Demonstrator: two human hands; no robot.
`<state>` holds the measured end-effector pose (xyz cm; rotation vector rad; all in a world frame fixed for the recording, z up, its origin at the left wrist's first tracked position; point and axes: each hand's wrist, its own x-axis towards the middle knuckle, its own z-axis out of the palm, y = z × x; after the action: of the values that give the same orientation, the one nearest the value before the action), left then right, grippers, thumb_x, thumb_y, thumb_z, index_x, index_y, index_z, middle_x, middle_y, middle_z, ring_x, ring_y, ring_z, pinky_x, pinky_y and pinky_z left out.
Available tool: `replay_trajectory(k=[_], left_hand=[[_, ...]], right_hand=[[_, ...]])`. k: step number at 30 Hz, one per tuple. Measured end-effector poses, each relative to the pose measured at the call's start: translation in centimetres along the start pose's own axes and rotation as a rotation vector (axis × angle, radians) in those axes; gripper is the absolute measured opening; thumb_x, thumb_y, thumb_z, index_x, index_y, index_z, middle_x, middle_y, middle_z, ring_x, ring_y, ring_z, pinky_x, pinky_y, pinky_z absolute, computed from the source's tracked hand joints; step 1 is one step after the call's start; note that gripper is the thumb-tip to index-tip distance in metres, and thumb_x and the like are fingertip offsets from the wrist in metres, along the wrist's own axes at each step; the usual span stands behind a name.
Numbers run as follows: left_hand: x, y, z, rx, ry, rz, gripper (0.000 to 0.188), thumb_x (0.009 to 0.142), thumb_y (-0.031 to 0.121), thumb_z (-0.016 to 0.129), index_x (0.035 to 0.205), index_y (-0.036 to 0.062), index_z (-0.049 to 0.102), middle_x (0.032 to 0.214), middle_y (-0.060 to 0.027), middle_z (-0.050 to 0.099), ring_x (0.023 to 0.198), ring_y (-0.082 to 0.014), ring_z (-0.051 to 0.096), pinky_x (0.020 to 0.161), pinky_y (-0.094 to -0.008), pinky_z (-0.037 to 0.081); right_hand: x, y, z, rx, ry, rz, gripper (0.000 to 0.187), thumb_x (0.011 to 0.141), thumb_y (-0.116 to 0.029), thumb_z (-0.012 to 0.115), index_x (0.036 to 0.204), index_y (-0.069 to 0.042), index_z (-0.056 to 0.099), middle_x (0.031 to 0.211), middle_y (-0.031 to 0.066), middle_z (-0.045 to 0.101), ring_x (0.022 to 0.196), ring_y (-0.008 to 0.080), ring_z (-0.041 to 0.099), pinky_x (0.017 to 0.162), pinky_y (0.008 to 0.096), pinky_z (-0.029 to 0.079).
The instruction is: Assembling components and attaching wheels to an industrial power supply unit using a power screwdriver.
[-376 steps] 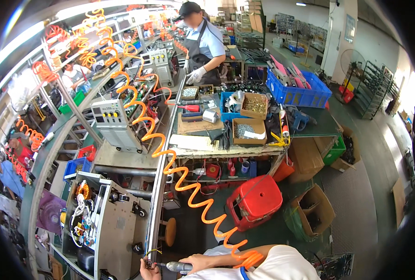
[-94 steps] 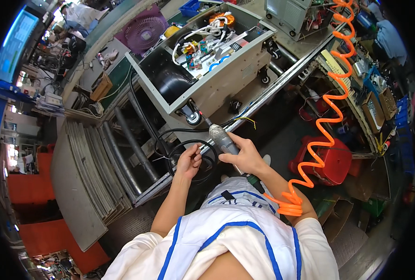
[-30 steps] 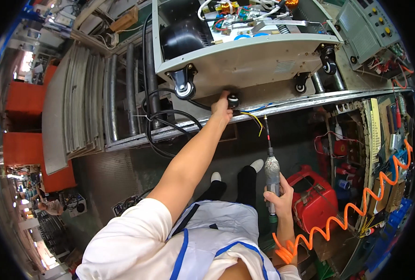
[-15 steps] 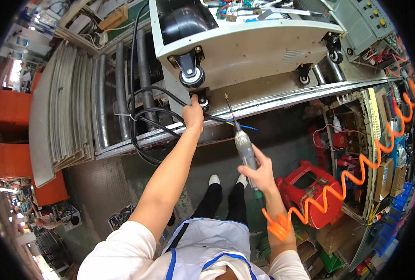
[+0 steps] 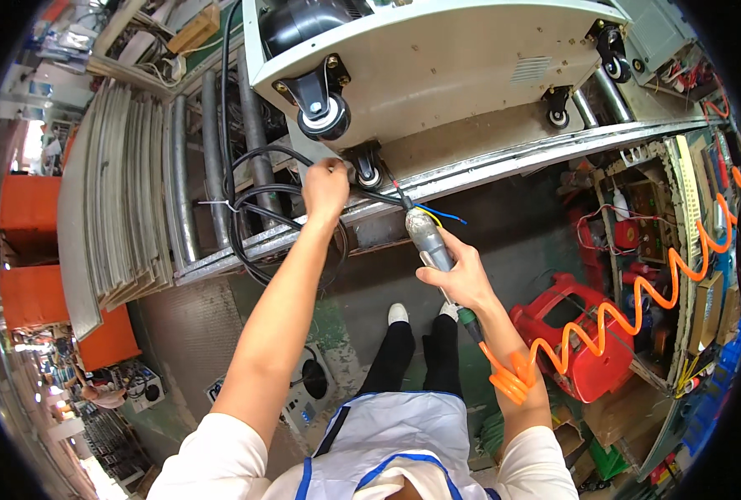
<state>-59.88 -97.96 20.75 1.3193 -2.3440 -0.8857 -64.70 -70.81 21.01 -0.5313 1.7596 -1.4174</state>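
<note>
While the left hand (image 5: 326, 187) was pinched shut around the small caster (image 5: 369, 171) under the grey machine cabinet (image 5: 437, 67), the right hand (image 5: 464, 279) had its fingers wrapped tight on the pneumatic screwdriver (image 5: 430, 242), bit aimed at the caster from about 5 o'clock. My worry: those black cables (image 5: 245, 208) and loose wires sat right beside it, so a slipped bit could've nicked them or the fingers.

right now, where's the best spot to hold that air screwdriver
Grip the screwdriver round its grey barrel, mid-body, as the right hand does now, coming from the hose end. The barrel is a plain cylinder that a palm wraps well. The bit end points up at the caster near the left hand, and the orange coiled hose leaves from the tail, so both ends are best left free.
</note>
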Motion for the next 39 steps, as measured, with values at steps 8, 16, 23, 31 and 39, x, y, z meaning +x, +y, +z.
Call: replay_trajectory(k=[8,16,23,31,39], left_hand=[[2.5,1.7,-4.8,0.650,-0.147,0.317,0.038,0.074,0.040,0.074,0.092,0.0071,0.071,0.090,-0.0159,0.070,0.090,-0.0350,0.066,0.077,-0.0447,0.050],[3.3,-1.0,-1.6,0.571,-0.030,0.476,0.032,0.083,0.036,0.068,0.093,0.0059,0.068,0.087,-0.0121,0.068,0.081,-0.0367,0.064,0.071,-0.0459,0.049],[2.7,-1.5,0.0,0.406,0.183,0.567,0.030,0.087,0.038,0.065,0.085,0.0086,0.066,0.077,-0.0100,0.064,0.072,-0.0342,0.062,0.060,-0.0431,0.046],[3.8,-4.0,1.9,0.383,0.285,0.651,0.033,0.088,0.040,0.064,0.080,0.0081,0.063,0.076,-0.0105,0.062,0.067,-0.0353,0.060,0.057,-0.0443,0.044],[4.3,-4.1,2.0,0.202,0.179,0.507,0.042,0.086,0.047,0.066,0.078,0.0053,0.067,0.067,-0.0151,0.062,0.066,-0.0368,0.061,0.059,-0.0422,0.045]], right_hand=[[1.4,0.1,0.6,-0.170,0.075,-0.061,0.075,0.064,-0.030,0.075,0.130,-0.002,0.052,0.086,0.0191,0.068,0.073,0.0296,0.067,0.073,0.0371,0.052],[1.3,1.7,2.3,-0.197,0.189,-0.152,0.077,0.064,-0.027,0.075,0.131,0.000,0.050,0.089,0.0219,0.068,0.080,0.0362,0.068,0.076,0.0397,0.052],[1.3,2.2,3.7,-0.044,0.219,-0.104,0.073,0.065,-0.025,0.075,0.130,-0.001,0.052,0.087,0.0202,0.068,0.077,0.0320,0.069,0.075,0.0367,0.052],[1.1,1.2,2.5,-0.172,0.199,-0.103,0.069,0.065,-0.019,0.075,0.128,-0.002,0.054,0.083,0.0154,0.068,0.075,0.0224,0.068,0.075,0.0332,0.052],[1.3,1.3,2.4,-0.158,0.203,-0.094,0.069,0.065,-0.027,0.072,0.126,-0.003,0.055,0.079,0.0225,0.066,0.075,0.0369,0.067,0.073,0.0405,0.052]])
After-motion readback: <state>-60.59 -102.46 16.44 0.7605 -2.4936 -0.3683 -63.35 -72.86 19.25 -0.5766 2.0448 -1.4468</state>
